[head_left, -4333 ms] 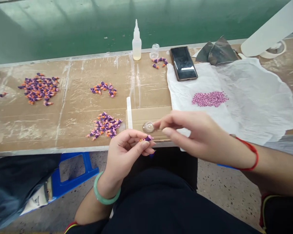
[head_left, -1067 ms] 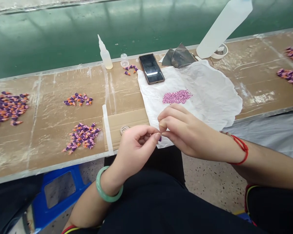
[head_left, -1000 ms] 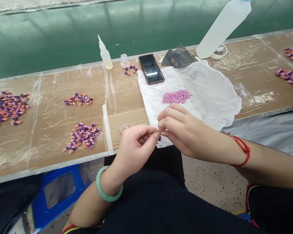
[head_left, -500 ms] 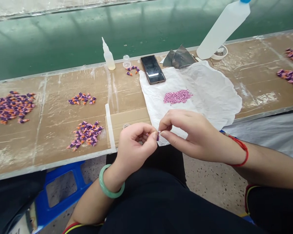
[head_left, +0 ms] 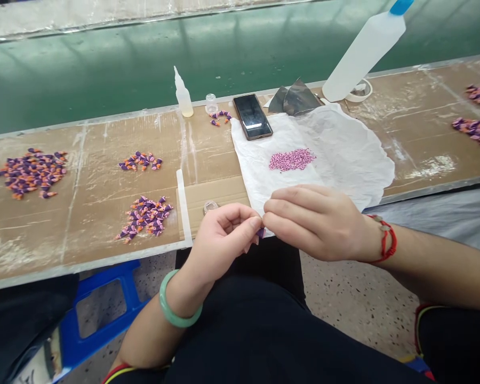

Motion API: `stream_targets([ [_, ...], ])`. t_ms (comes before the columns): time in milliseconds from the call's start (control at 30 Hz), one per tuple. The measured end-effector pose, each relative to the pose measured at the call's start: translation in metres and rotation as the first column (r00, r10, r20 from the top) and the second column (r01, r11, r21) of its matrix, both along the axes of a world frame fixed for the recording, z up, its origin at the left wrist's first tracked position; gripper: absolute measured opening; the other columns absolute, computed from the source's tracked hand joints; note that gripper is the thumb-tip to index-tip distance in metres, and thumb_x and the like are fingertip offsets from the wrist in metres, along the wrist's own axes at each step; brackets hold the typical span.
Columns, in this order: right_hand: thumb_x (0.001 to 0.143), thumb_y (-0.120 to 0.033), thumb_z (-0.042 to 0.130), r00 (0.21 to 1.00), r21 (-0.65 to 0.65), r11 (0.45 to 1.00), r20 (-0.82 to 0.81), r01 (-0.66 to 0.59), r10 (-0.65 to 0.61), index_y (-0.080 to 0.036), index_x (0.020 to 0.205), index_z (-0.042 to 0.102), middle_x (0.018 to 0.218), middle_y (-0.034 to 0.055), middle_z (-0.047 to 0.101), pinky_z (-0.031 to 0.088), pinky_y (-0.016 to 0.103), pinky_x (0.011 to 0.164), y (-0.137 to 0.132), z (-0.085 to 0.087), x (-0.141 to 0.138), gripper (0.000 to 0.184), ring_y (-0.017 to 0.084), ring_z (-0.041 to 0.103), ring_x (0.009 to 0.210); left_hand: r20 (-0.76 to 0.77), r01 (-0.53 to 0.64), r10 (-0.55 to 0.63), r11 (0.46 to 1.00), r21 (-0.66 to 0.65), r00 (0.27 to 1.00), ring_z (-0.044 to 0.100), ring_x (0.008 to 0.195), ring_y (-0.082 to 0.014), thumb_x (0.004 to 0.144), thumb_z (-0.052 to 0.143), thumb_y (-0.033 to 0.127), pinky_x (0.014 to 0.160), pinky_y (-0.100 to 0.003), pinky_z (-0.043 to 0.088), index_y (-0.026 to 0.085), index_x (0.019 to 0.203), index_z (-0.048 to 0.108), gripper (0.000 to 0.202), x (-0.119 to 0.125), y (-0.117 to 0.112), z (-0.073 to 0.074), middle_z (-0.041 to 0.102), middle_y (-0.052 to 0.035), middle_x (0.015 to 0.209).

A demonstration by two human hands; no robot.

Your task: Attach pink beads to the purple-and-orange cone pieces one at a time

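Observation:
My left hand point(head_left: 223, 240), with a green bangle on its wrist, pinches a small purple piece point(head_left: 260, 232) between thumb and fingers just in front of the table edge. My right hand point(head_left: 316, 221), a red cord on its wrist, meets it fingertip to fingertip and is pinched shut on the same piece; what else it holds is hidden. A small clear round dish point(head_left: 210, 207) sits on the cardboard just beyond my left hand. A heap of tiny pink beads point(head_left: 292, 159) lies on white paper point(head_left: 344, 154).
Piles of purple-and-orange pieces lie at the left point(head_left: 31, 172), centre-left point(head_left: 141, 160), near the front point(head_left: 146, 215) and far right point(head_left: 475, 129). A glue bottle point(head_left: 183, 97), a small jar point(head_left: 211, 103), a phone point(head_left: 252, 116) and a large white bottle point(head_left: 364, 50) stand at the back. A blue stool point(head_left: 100, 306) is below.
Since 4.3 s ago my right hand has put down the clear dish and come to my left hand. In the last second both hands stay pinched together; the view shifted slightly.

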State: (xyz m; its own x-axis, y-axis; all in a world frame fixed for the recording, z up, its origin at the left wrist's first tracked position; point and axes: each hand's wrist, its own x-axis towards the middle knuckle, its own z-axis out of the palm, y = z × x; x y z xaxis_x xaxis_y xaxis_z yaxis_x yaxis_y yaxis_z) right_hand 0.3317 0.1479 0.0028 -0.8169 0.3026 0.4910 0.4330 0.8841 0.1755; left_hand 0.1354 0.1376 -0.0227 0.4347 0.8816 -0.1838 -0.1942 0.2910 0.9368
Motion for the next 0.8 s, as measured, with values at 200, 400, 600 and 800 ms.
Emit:
stream_targets([
  [200, 0.099, -0.011, 0.046, 0.968, -0.342, 0.939, -0.245, -0.040, -0.048, -0.021, 0.095, 0.056, 0.083, 0.0027, 0.071, 0.054, 0.029, 0.068, -0.003, -0.001, -0.006, 0.016, 0.015, 0.064, 0.077, -0.031, -0.070, 0.077, 0.984, 0.165, 0.997, 0.043, 0.044, -0.0057, 0.079, 0.066, 0.019, 0.042, -0.017, 0.035, 0.017, 0.064, 0.060, 0.016, 0.001, -0.003, 0.004, 0.057, 0.0038, 0.053],
  [400, 0.089, -0.012, 0.054, 0.902, -0.801, 0.598, -0.284, -0.036, -0.326, -0.020, 0.081, 0.057, 0.073, -0.0019, 0.067, 0.049, 0.023, 0.061, -0.008, 0.005, -0.014, 0.013, 0.010, 0.061, 0.064, -0.196, -0.115, 0.285, 0.791, 0.600, 0.938, 0.048, 0.050, -0.0072, 0.079, 0.062, 0.011, 0.049, -0.018, 0.040, 0.016, 0.065, 0.063, 0.015, -0.006, -0.006, 0.004, 0.058, 0.0029, 0.057],
  [600, 0.085, -0.011, 0.055, 0.912, -0.856, 0.512, -0.264, -0.071, -0.315, -0.021, 0.076, 0.055, 0.068, -0.0044, 0.063, 0.044, 0.022, 0.058, -0.006, 0.008, -0.017, 0.014, 0.009, 0.056, 0.061, -0.258, 0.006, 0.254, 0.702, 0.712, 0.932, 0.046, 0.048, -0.0068, 0.080, 0.060, 0.007, 0.048, -0.018, 0.038, 0.016, 0.063, 0.060, 0.019, -0.012, -0.003, 0.003, 0.056, 0.0035, 0.054],
  [800, 0.086, -0.011, 0.054, 0.925, -0.868, 0.484, -0.265, -0.107, -0.272, -0.020, 0.075, 0.054, 0.066, -0.0041, 0.060, 0.042, 0.021, 0.056, -0.006, 0.008, -0.019, 0.015, 0.008, 0.052, 0.059, -0.321, 0.115, 0.185, 0.680, 0.724, 0.929, 0.044, 0.047, -0.0066, 0.079, 0.059, 0.007, 0.048, -0.018, 0.037, 0.015, 0.063, 0.060, 0.018, -0.021, 0.000, 0.008, 0.054, 0.0035, 0.052],
])
